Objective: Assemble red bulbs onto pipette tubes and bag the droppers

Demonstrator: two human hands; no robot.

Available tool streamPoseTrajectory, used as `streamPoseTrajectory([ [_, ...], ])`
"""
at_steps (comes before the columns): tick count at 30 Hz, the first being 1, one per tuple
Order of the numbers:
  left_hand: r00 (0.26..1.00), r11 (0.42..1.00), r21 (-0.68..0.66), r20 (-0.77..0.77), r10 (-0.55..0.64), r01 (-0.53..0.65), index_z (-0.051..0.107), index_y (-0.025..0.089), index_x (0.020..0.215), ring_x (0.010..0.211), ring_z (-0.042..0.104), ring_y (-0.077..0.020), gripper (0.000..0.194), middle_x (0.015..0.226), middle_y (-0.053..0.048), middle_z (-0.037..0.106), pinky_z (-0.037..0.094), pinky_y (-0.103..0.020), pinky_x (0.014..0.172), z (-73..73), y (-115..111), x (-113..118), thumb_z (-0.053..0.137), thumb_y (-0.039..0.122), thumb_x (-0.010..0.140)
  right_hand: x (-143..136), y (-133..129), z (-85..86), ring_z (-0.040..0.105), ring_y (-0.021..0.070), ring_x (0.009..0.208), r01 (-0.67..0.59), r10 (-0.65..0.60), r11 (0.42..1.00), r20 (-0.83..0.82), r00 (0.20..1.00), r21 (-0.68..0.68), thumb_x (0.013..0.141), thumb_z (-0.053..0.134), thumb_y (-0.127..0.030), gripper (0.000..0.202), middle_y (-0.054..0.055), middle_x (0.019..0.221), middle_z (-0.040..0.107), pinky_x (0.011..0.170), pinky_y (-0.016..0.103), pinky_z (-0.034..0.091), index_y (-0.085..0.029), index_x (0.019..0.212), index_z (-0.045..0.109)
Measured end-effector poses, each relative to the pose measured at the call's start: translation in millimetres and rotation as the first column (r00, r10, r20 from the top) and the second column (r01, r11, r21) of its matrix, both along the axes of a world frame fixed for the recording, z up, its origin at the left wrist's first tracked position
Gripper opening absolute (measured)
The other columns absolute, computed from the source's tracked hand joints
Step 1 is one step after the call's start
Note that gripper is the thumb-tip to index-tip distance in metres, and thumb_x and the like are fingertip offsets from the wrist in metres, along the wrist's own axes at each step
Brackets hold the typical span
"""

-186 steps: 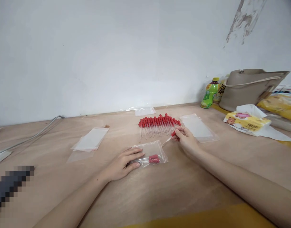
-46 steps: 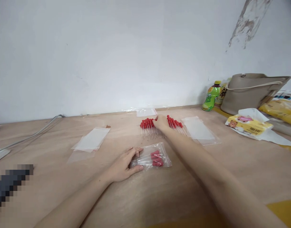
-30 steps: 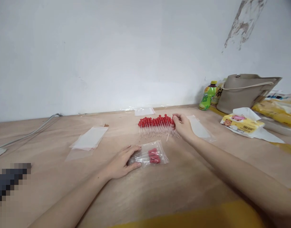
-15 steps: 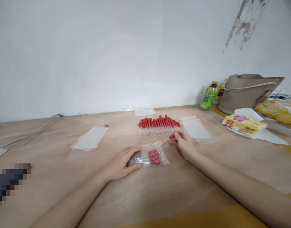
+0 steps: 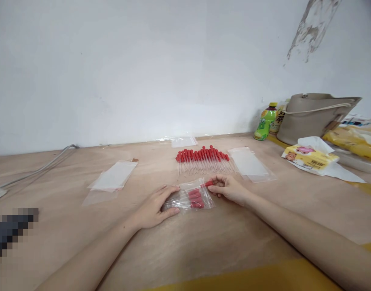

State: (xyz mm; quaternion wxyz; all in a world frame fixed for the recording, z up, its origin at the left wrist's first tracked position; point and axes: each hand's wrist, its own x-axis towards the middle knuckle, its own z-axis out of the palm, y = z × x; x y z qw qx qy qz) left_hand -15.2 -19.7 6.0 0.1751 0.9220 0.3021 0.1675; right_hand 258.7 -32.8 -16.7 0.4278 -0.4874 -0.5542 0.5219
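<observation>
A clear plastic bag lies flat on the table, with several red-bulbed droppers inside, their bulbs to the right. My left hand holds down the bag's left end, thumb on the near edge and forefinger on the far edge. At the bag's right end, my right hand pinches another dropper by its red bulb. That dropper's stem reaches into the bag. Just beyond is a row of loose droppers, bulbs toward the wall and thin clear stems toward me.
Flat clear bags lie in a stack at left and another stack at right. More plastic rests by the wall. A green bottle, grey-brown bag and yellow tissue pack stand at right. A grey cable crosses the left.
My right hand has moved left and toward me, sliding the dropper farther into the bag until its bulb is at the right end. My left hand has stayed on the bag.
</observation>
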Motion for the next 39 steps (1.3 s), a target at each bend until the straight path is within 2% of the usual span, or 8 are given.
streamPoseTrajectory([
  [6, 1.0, 1.0, -0.003, -0.01, 0.009, -0.009, 0.036, 0.024, 0.127, 0.112, 0.045, -0.0237, 0.049, 0.126, -0.008, 0.046, 0.037, -0.039, 0.094, 1.9, -1, 1, 0.048, 0.04, 0.082, -5, 5, 0.1, 0.056, 0.0119, 0.067, 0.037, -0.057, 0.989, 0.139, 0.989, 0.141, 0.068, 0.061, -0.035, 0.024, 0.002, 0.077, 0.065, 0.06, 0.024, 0.044, -0.016, 0.082, 0.062],
  [11, 1.0, 1.0, -0.003, -0.02, 0.004, -0.004, 0.035, 0.024, 0.127, 0.112, 0.045, -0.0224, 0.049, 0.125, -0.008, 0.046, 0.037, -0.038, 0.094, 1.5, -1, 1, 0.048, 0.039, 0.083, -13, 6, -0.7, 0.052, 0.0114, 0.06, -0.073, -0.067, 0.936, 0.379, 0.923, 0.344, 0.075, 0.054, -0.033, 0.02, 0.001, 0.07, 0.064, 0.057, 0.024, 0.039, -0.018, 0.079, 0.067],
  [18, 1.0, 1.0, 0.0, -0.008, 0.004, -0.004, 0.035, 0.024, 0.126, 0.112, 0.045, -0.0231, 0.048, 0.125, -0.008, 0.046, 0.037, -0.039, 0.094, 0.0, 0, 0, 0.048, 0.039, 0.082, -15, 8, -7.3, 0.044, 0.0094, 0.057, 0.067, -0.219, 0.892, 0.299, 0.929, 0.447, 0.063, 0.066, -0.029, 0.016, 0.0, 0.068, 0.055, 0.053, 0.022, 0.037, -0.016, 0.073, 0.063],
  [21, 1.0, 1.0, 0.006, -0.005, 0.006, -0.006, 0.036, 0.024, 0.127, 0.112, 0.045, -0.0233, 0.048, 0.125, -0.008, 0.046, 0.037, -0.039, 0.094, 0.2, 0, 0, 0.049, 0.039, 0.082, -14, 9, -5.6, 0.047, 0.0103, 0.064, -0.027, -0.147, 0.878, 0.323, 0.935, 0.478, 0.064, 0.066, -0.029, 0.018, 0.003, 0.081, 0.055, 0.057, 0.023, 0.04, -0.017, 0.078, 0.064],
  [24, 1.0, 1.0, 0.014, -0.003, 0.003, -0.003, 0.036, 0.024, 0.126, 0.112, 0.045, -0.0235, 0.048, 0.125, -0.008, 0.046, 0.037, -0.04, 0.094, 0.4, 0, 0, 0.048, 0.039, 0.082, -15, 11, -0.8, 0.054, 0.0131, 0.078, -0.196, 0.06, 0.886, 0.316, 0.947, 0.419, 0.069, 0.061, -0.032, 0.02, 0.005, 0.096, 0.057, 0.066, 0.025, 0.044, -0.018, 0.082, 0.066],
  [28, 1.0, 1.0, 0.022, -0.001, -0.002, 0.003, 0.036, 0.024, 0.126, 0.111, 0.045, -0.0236, 0.048, 0.125, -0.008, 0.047, 0.037, -0.04, 0.094, 0.8, 0, 0, 0.048, 0.039, 0.083, -19, 17, 0.4, 0.059, 0.0162, 0.081, -0.28, 0.226, 0.923, 0.217, 0.95, 0.264, 0.075, 0.054, -0.04, 0.027, 0.003, 0.082, 0.066, 0.074, 0.03, 0.046, -0.018, 0.085, 0.067],
  [34, 1.0, 1.0, 0.006, -0.016, -0.003, 0.003, 0.035, 0.024, 0.127, 0.11, 0.046, -0.0229, 0.047, 0.125, -0.007, 0.047, 0.037, -0.039, 0.094, 2.0, -1, 1, 0.047, 0.038, 0.083, -29, 26, -17.7, 0.06, 0.0165, 0.063, 0.095, -0.15, 0.957, 0.186, 0.971, 0.275, 0.066, 0.063, -0.041, 0.027, 0.004, 0.07, 0.066, 0.055, 0.026, 0.047, -0.015, 0.071, 0.065],
  [39, 1.0, 1.0, 0.004, 0.004, -0.001, 0.001, 0.036, 0.023, 0.127, 0.111, 0.045, -0.0238, 0.048, 0.124, -0.008, 0.047, 0.038, -0.04, 0.093, 2.1, -1, 2, 0.048, 0.038, 0.083, -31, 26, -19.1, 0.06, 0.0158, 0.064, 0.085, -0.193, 0.932, 0.283, 0.939, 0.351, 0.071, 0.058, -0.036, 0.02, 0.002, 0.07, 0.067, 0.055, 0.025, 0.046, -0.018, 0.073, 0.066],
])
